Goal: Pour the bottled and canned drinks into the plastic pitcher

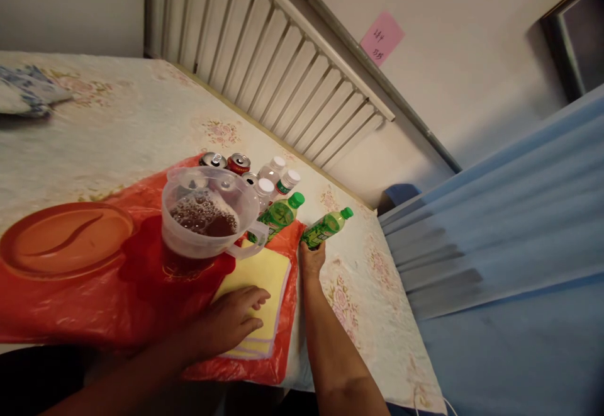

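Note:
My right hand (312, 260) grips the lower end of a green drink bottle (325, 227) with a green cap, which tilts toward the upper right. Fingers apart, my left hand (238, 316) rests on or just above a folded yellow cloth (264, 277); contact is hard to make out. Left of the cloth stands a clear plastic pitcher (202, 246) holding dark brown, foamy liquid. A second green bottle (282, 213) is behind the pitcher's handle, partly hidden by it.
Behind the pitcher are several drink cans (239, 163) and white-capped clear bottles (274, 168). An orange-brown round lid (66, 240) lies on the red plastic sheet (155, 183). A radiator (283, 70) lines the wall, and a blue curtain (495, 227) hangs at the right.

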